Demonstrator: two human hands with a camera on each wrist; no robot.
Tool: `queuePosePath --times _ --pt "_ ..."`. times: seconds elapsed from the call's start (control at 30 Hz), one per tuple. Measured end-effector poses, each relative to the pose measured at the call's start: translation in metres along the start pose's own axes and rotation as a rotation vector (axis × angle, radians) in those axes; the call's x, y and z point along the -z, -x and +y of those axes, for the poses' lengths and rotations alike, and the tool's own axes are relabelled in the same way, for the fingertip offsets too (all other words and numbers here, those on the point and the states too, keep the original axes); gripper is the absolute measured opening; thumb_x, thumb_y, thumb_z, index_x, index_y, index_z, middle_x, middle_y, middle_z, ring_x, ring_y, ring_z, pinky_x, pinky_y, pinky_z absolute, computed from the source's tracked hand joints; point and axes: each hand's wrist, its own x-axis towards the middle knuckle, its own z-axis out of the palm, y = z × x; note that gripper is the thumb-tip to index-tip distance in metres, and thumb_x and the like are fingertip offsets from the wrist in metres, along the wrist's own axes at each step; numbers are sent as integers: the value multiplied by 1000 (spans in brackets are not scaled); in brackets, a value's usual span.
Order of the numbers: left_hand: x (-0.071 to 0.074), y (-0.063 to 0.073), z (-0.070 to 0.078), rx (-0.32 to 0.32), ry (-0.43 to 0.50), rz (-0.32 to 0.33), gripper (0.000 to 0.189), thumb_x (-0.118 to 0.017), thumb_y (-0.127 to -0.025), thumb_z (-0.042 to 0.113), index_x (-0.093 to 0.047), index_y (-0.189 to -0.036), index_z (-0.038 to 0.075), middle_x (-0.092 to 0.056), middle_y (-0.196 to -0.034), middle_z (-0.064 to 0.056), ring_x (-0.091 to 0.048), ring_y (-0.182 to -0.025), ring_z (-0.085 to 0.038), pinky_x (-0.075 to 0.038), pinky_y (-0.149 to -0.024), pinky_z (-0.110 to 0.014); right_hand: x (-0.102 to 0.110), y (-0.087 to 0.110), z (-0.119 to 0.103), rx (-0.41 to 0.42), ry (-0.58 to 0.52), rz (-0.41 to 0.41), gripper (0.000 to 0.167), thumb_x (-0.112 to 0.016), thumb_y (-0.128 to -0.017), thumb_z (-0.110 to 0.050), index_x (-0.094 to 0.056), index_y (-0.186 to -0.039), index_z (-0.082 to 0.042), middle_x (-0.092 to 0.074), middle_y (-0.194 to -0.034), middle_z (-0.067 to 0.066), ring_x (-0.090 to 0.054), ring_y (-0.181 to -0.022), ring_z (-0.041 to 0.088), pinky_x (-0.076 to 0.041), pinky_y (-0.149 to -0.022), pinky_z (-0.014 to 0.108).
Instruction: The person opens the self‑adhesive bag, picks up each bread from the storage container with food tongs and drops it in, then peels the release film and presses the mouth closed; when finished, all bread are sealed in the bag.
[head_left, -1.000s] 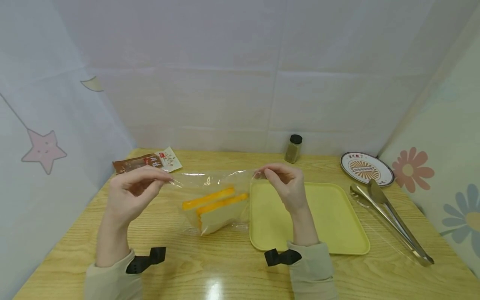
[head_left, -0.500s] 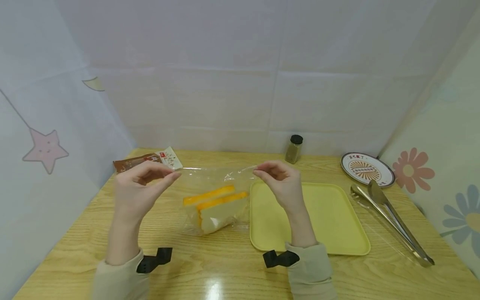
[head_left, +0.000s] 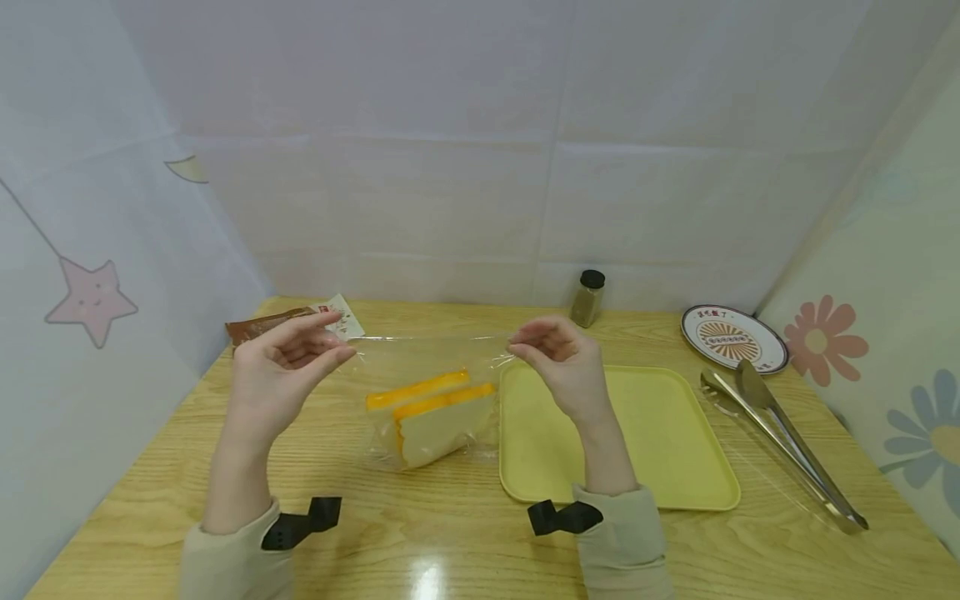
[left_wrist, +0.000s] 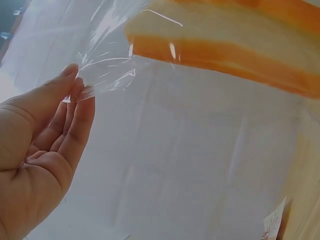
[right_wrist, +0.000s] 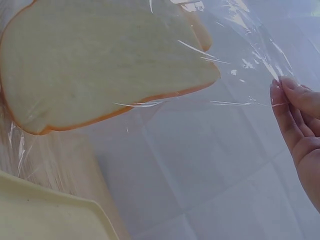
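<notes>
Two slices of bread (head_left: 446,425) with orange crusts stand side by side inside a clear plastic bag (head_left: 420,354), in the middle of the head view. My left hand (head_left: 273,383) pinches the bag's upper left corner; in the left wrist view the film bunches between thumb and fingertips. At the upper right corner, my right hand (head_left: 566,371) holds the film between thumb and index finger. Stretched between both hands, the bag's top edge runs nearly straight. The right wrist view shows the broad pale face of one slice (right_wrist: 105,65) through the plastic.
Right of the bag lies a yellow tray (head_left: 637,442), partly behind my right forearm. Metal tongs (head_left: 795,450) and an oval plate (head_left: 735,337) sit farther right. A black-capped jar (head_left: 587,298) and a brown packet (head_left: 262,325) stand toward the wall.
My left hand has shifted a little right and its index finger now extends above the film. The bag's top edge has gone from wrinkled to straighter. The bread slices keep their place.
</notes>
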Motion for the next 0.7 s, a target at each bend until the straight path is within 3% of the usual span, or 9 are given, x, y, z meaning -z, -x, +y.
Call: queuePosePath --times 0.13,0.3,0.53,0.7 --pt "3 1 -1 4 -15 -43 34 -73 -78 -4 -67 -111 -1 -67 -82 14 -66 -75 -2 -57 -73 -14 2 0 -2 -18 45 0 29 -69 -79 8 -61 -106 13 -71 -90 -5 -67 -82 6 -59 -73 22" --pt "4 2 -1 48 -59 -68 19 -73 -79 3 -72 -99 0 -69 -80 15 -67 -71 -4 -57 -69 -14 4 0 -3 -51 109 -11 18 -70 -80 3 -68 -95 11 -69 -93 11 -67 -81 8 -60 -73 27" --pt "2 2 -3 115 -149 -64 13 -72 -83 15 -73 -91 5 -73 -80 -2 -67 -70 -4 -55 -66 -13 6 1 -4 -160 106 -53 14 -65 -85 1 -68 -94 11 -71 -81 -4 -68 -74 9 -60 -74 30" --pt "2 0 -3 135 -90 -63 14 -71 -84 10 -72 -93 0 -73 -78 8 -69 -71 -4 -58 -70 -16 8 1 -5 -177 89 -72 15 -64 -85 4 -66 -98 12 -71 -87 19 -69 -75 8 -61 -75 31"
